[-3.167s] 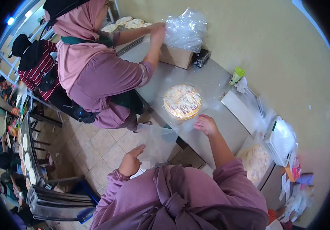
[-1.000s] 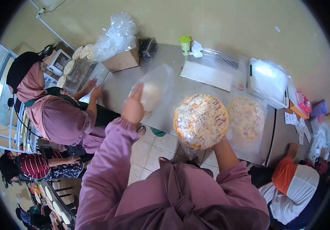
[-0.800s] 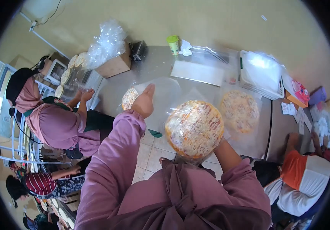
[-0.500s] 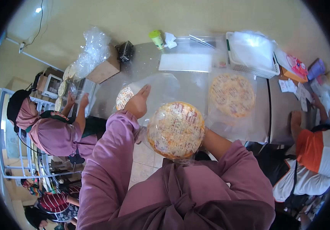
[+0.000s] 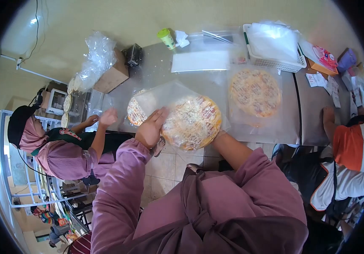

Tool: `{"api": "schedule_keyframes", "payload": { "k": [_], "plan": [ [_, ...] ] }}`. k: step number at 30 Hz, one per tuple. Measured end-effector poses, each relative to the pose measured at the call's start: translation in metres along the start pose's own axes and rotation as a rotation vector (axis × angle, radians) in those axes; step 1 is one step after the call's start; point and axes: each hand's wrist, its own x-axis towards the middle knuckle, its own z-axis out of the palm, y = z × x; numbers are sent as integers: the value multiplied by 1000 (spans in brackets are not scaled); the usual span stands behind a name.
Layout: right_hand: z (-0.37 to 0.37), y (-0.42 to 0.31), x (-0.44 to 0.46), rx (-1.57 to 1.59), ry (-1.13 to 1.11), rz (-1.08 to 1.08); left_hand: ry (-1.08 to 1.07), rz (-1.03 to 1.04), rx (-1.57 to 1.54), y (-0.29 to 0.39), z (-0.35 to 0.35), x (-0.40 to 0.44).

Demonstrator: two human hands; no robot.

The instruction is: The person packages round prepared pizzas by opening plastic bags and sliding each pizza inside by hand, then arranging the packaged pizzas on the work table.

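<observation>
A round pizza (image 5: 192, 122) with shredded topping and sauce streaks, in clear plastic, is held up near the table's front edge. My right hand (image 5: 221, 138) supports it from below on the right side; its fingers are hidden beneath. At the pizza's left edge, my left hand (image 5: 149, 129) lies against the plastic wrap (image 5: 171, 91), fingers stretched out and slightly blurred. Partly behind that hand, another pizza (image 5: 135, 111) rests on the table under plastic. A further wrapped pizza (image 5: 256, 93) lies flat to the right.
The metal table (image 5: 156, 59) holds a white board (image 5: 201, 61), a green cup (image 5: 166, 38), a white basket (image 5: 275, 59) of plastic sheets and a cardboard box (image 5: 113, 74). A co-worker (image 5: 63, 144) stands at left; another person's orange sleeve (image 5: 351, 144) shows at right.
The pizza in my right hand has moved up and toward the table. My left hand has come down from its raised position onto the plastic. The left co-worker's hands have shifted.
</observation>
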Motion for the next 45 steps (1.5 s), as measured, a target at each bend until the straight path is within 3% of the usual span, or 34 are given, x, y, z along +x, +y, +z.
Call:
{"api": "schedule_keyframes", "payload": {
  "k": [4, 6, 10, 14, 16, 18, 21, 25, 27, 28, 34, 36, 39, 43, 45],
  "plan": [
    [-3, 5, -3, -65, -73, -31, 93, -53, -133, 8, 7, -7],
    [7, 10, -7, -74, 29, -151, 191, -352, -211, 14, 6, -10],
    [31, 24, -10, -141, -17, -289, 131, -364, 35, 4, 16, -10],
    [33, 25, -2, -235, 18, -435, 119, -352, -102, 25, 39, -18],
    [22, 22, 6, -274, -13, -504, 194, -299, -332, 44, 46, -20],
    [11, 23, 14, -285, 78, -657, 138, -323, -410, 65, 56, -21],
    [4, 26, 19, -236, 205, -699, 97, -355, -543, 80, 64, -23],
    [24, 16, -4, -436, 344, -559, 158, -375, -634, 65, 65, -32],
    [34, 5, -15, -432, 435, -308, 190, -377, -627, 60, 65, -39],
    [28, 6, -16, -434, 436, -313, 161, -372, -651, 61, 64, -43],
    [-3, 52, 1, -244, 481, -528, 100, -170, -703, 76, 60, -40],
    [-14, 50, 8, -319, 354, -334, 103, -137, -707, 75, 60, -39],
    [-10, 43, 4, -279, 234, -252, 79, -46, -647, 78, 54, -39],
    [42, 38, -8, -176, 282, -433, 78, 86, -522, 89, 38, -27],
    [59, 19, -17, -282, 115, -520, 70, 250, -421, 98, 26, -11]
  ]
}}
